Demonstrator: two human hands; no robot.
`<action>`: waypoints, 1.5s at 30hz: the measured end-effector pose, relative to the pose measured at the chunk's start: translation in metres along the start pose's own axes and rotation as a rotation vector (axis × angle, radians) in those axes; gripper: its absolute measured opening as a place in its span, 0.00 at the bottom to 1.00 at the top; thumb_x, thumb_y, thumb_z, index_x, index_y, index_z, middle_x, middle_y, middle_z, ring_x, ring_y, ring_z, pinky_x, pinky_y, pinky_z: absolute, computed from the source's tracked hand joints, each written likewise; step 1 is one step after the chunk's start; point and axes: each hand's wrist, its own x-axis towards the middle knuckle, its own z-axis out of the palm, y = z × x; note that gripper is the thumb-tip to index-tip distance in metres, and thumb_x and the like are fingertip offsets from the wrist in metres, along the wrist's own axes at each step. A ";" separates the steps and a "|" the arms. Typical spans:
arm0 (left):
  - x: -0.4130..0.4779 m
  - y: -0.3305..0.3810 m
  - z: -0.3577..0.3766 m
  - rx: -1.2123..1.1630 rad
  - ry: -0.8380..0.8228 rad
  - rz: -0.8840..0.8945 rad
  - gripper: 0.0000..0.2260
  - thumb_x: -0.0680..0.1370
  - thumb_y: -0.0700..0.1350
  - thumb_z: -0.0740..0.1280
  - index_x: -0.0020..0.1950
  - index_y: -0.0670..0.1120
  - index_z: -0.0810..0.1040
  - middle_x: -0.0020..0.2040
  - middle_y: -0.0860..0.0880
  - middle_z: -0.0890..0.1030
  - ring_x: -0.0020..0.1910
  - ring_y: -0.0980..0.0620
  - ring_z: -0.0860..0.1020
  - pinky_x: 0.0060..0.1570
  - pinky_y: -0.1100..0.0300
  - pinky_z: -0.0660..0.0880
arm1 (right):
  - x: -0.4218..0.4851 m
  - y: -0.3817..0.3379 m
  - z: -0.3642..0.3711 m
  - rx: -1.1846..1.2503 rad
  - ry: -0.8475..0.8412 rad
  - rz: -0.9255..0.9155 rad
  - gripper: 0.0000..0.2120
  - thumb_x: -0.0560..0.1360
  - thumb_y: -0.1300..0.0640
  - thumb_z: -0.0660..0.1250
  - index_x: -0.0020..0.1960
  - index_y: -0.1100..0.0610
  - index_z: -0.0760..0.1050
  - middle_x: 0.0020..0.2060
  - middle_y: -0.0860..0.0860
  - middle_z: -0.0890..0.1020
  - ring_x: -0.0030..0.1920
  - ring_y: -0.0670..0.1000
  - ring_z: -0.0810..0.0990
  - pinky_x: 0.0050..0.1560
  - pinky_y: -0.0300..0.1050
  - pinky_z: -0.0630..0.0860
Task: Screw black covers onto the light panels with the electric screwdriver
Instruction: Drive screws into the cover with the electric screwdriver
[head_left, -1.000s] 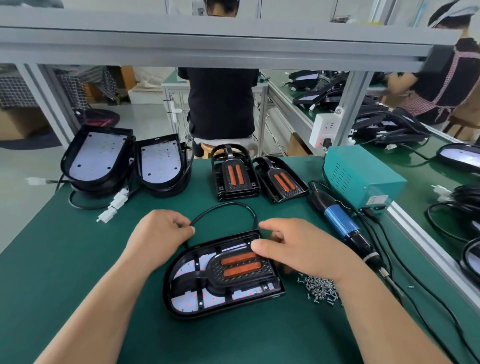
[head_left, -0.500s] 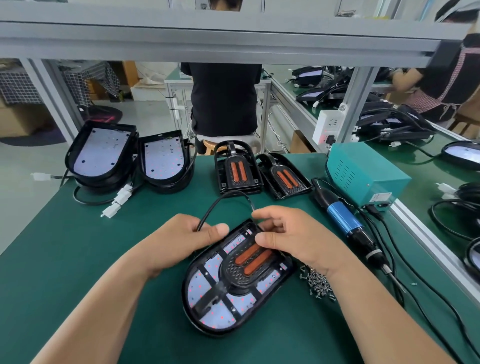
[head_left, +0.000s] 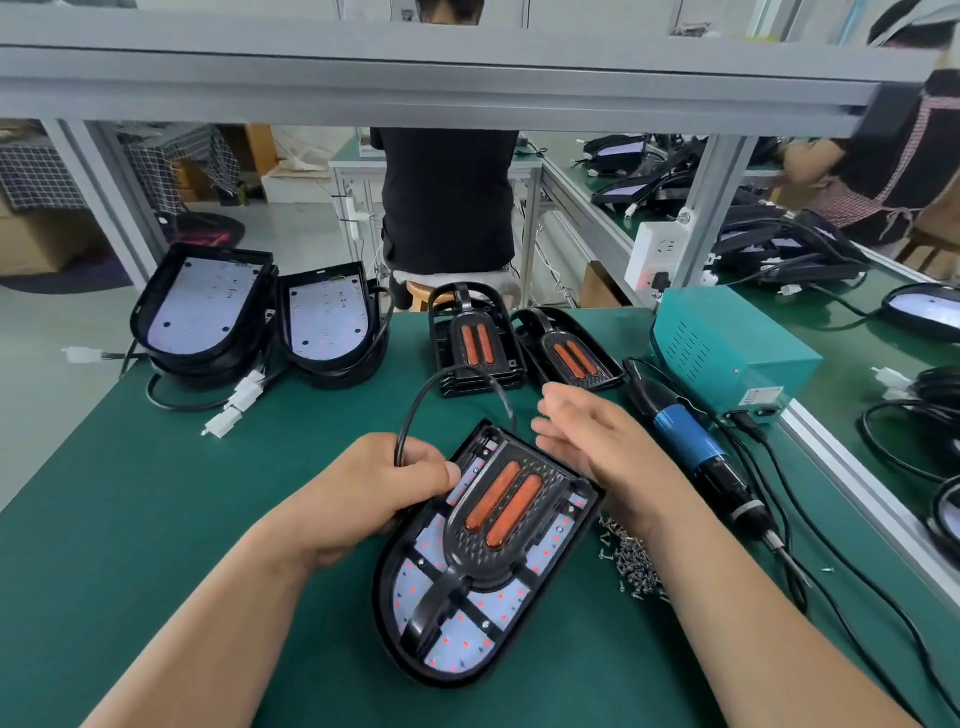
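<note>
A green bench (head_left: 156, 519) under a grey aluminium frame (head_left: 467, 67) carries everything. Near its front edge, about the middle, lies a light panel (head_left: 452, 639), angled with its rounded end toward the person. On it sits a black cover (head_left: 498, 525) with two orange strips. The left hand (head_left: 379, 483) grips the panel's left rim, thumb on top and fingers curled under. A black cable (head_left: 431, 384) loops from the panel's far end into that grip. The right hand (head_left: 597, 447) hangs over the panel's far right rim, fingers loosely extended and holding nothing; whether it touches the rim I cannot tell. A teal power box (head_left: 727, 348) stands at the right edge. More panels (head_left: 202, 312) are stacked at the far left corner, spare covers (head_left: 475, 338) at the far edge. The electric screwdriver (head_left: 696, 452) lies right of the right hand, near a pile of screws (head_left: 634, 561).
</note>
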 end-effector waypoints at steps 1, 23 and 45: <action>0.000 0.000 0.002 -0.051 0.002 0.019 0.18 0.70 0.55 0.75 0.38 0.40 0.77 0.36 0.42 0.73 0.37 0.44 0.68 0.38 0.50 0.61 | 0.002 -0.001 0.003 0.078 -0.004 0.025 0.21 0.74 0.39 0.71 0.65 0.45 0.76 0.67 0.47 0.81 0.60 0.43 0.85 0.59 0.39 0.82; 0.020 -0.006 0.019 -0.549 0.381 0.050 0.18 0.77 0.59 0.72 0.52 0.45 0.89 0.49 0.42 0.88 0.42 0.45 0.88 0.33 0.57 0.82 | -0.011 0.001 0.041 0.223 -0.235 -0.032 0.25 0.73 0.60 0.70 0.70 0.56 0.79 0.65 0.61 0.84 0.68 0.68 0.80 0.70 0.77 0.70; 0.034 -0.024 0.008 -0.521 0.387 0.048 0.35 0.76 0.71 0.64 0.52 0.36 0.79 0.33 0.52 0.64 0.26 0.55 0.58 0.21 0.66 0.57 | -0.025 -0.052 -0.082 0.648 0.232 -0.433 0.21 0.69 0.67 0.62 0.58 0.63 0.85 0.55 0.59 0.86 0.56 0.61 0.86 0.57 0.59 0.84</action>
